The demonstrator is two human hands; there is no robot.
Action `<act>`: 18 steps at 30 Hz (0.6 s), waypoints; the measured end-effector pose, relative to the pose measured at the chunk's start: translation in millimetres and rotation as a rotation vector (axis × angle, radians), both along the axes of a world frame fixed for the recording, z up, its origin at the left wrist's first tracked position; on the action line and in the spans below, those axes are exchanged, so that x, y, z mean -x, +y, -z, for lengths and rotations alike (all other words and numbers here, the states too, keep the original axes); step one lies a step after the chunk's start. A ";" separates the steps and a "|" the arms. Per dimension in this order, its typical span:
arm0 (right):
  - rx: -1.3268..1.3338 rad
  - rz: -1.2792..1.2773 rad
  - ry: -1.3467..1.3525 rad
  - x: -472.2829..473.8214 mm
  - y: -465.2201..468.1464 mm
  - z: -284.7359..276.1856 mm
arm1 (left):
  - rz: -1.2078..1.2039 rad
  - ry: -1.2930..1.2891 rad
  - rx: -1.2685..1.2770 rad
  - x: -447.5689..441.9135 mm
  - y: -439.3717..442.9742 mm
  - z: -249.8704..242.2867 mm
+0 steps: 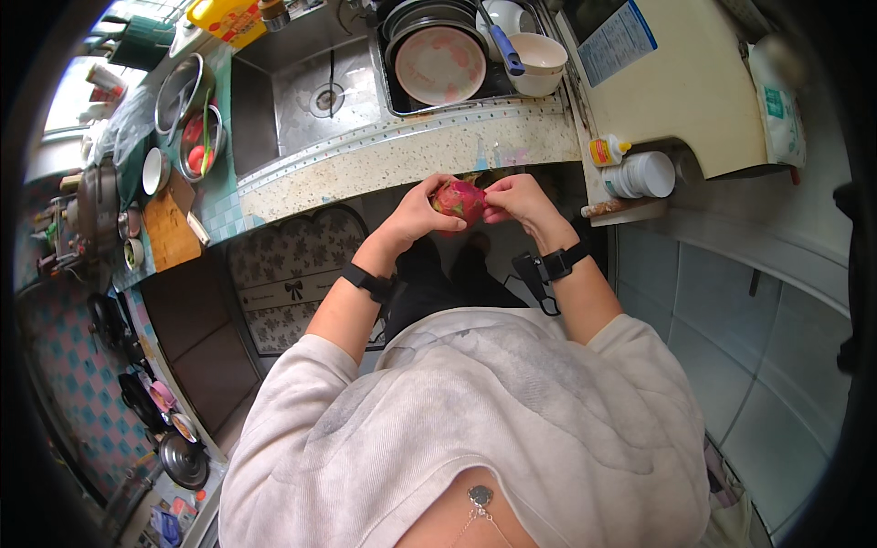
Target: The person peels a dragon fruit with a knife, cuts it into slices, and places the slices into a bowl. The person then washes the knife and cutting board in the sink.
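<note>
A red dragon fruit point(458, 201) with some green on its skin is held in front of my body, just on my side of the counter's front edge. My left hand point(423, 209) wraps around its left side, thumb along the lower face. At its right end, the fingertips of my right hand point(519, 203) pinch a bit of the pink skin. Whether that bit is still attached cannot be made out. Both wrists wear black straps.
Beyond the fruit lies the speckled counter edge point(411, 154) with a steel sink point(322, 89). A dish rack holds a pink-patterned plate point(440, 66) and white bowls point(538, 61). Leftward are a wooden cutting board point(168, 229), a knife handle point(198, 228) and a bowl of tomatoes point(200, 154). White jars point(640, 175) stand right.
</note>
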State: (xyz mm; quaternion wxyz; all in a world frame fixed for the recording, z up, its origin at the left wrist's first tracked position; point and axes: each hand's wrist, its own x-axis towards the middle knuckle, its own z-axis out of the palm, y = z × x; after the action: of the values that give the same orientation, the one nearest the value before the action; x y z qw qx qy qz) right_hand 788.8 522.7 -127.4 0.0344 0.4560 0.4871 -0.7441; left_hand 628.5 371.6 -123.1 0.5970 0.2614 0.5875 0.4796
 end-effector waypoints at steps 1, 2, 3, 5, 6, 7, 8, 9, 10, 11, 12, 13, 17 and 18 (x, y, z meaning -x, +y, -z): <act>0.013 -0.002 0.003 -0.9 0.4 0.0 | -0.012 -0.035 0.009 0.6 -0.9 0.2; 0.024 -0.006 0.011 -1.4 0.9 0.4 | -0.025 -0.067 0.012 1.0 -1.8 0.5; 0.034 -0.005 0.012 -1.9 1.9 1.0 | -0.044 -0.112 0.018 1.0 -2.5 1.0; 0.050 -0.005 0.037 -3.8 4.0 3.3 | -0.080 -0.195 0.021 0.0 -3.6 3.3; 0.056 0.004 0.021 -4.7 5.2 5.2 | -0.122 -0.257 0.017 -0.3 -4.7 4.8; 0.059 0.010 0.019 -5.4 6.0 7.7 | -0.163 -0.318 0.013 -0.8 -6.3 6.6; 0.057 0.014 0.013 -6.4 6.6 10.5 | -0.204 -0.379 0.009 -1.0 -7.2 8.8; 0.077 0.028 0.022 -7.3 7.2 13.4 | -0.213 -0.404 -0.001 -1.0 -7.0 11.3; 0.092 0.039 0.025 -8.1 7.7 16.4 | -0.225 -0.430 -0.012 -1.2 -7.0 13.9; 0.103 0.048 0.014 -8.7 8.0 19.3 | -0.240 -0.455 -0.018 -1.9 -7.5 16.5; 0.116 0.053 0.033 -9.1 8.4 22.0 | -0.262 -0.476 -0.041 -3.4 -8.4 18.8; 0.126 0.059 0.039 -9.1 8.8 24.5 | -0.285 -0.495 -0.058 -5.5 -9.8 20.9; 0.144 0.066 0.036 -11.1 8.1 31.9 | -0.382 -0.548 -0.106 -12.9 -13.0 26.9; 0.138 0.062 0.024 -12.1 8.2 33.4 | -0.394 -0.550 -0.116 -14.6 -13.2 28.1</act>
State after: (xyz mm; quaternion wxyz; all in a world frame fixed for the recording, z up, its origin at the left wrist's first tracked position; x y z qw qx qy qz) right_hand 800.9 530.8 -160.8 0.0367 0.4584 0.4208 -0.7820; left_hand 643.1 358.4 -151.1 0.6129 0.0373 0.4155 0.6711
